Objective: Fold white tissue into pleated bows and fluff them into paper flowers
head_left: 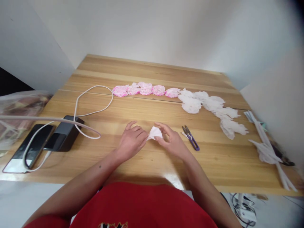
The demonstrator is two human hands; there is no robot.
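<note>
My left hand (131, 140) and my right hand (171, 142) meet over the middle of the wooden table (152, 164), both pinching a small folded piece of white tissue paper (155, 133) between the fingertips. The paper is lifted slightly off the tabletop. A small pair of purple-handled snips (190, 137) lies just right of my right hand.
A row of pink paper flowers (144, 90) and white paper flowers (209, 106) runs across the far side. A power bank (64, 134), phone (30, 148) and white cable (95, 110) sit at left. White paper strips (268, 145) lie at right. A plastic bag (16, 110) is far left.
</note>
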